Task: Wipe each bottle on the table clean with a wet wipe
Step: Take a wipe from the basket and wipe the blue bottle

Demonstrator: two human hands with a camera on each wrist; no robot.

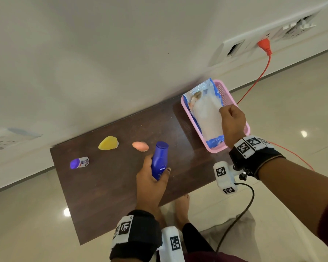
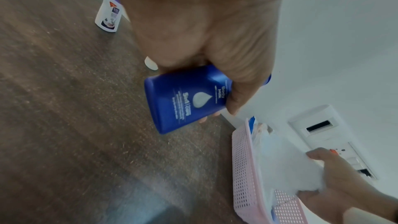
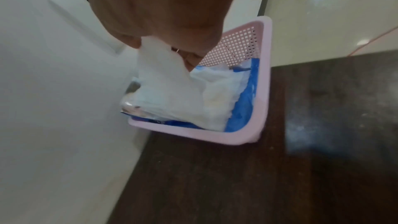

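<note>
My left hand point(image 1: 151, 174) grips a dark blue Nivea bottle point(image 1: 159, 159) above the middle of the brown table point(image 1: 106, 190); in the left wrist view the bottle point(image 2: 183, 100) is tilted, base toward the camera. My right hand point(image 1: 231, 121) pinches a white wet wipe point(image 3: 170, 77) and lifts it out of the blue wipe pack point(image 1: 203, 110) lying in a pink basket point(image 1: 214, 149) at the table's right end. A small white bottle with a purple cap point(image 1: 80, 163) stands at the left, a yellow bottle point(image 1: 108, 143) and an orange-pink bottle point(image 1: 140, 146) behind.
The table's long back edge runs along a white wall point(image 1: 102, 63). An orange plug and cable point(image 1: 264, 46) hang from wall sockets to the right. My bare feet point(image 1: 182, 207) stand on the glossy tiled floor at the table's near edge.
</note>
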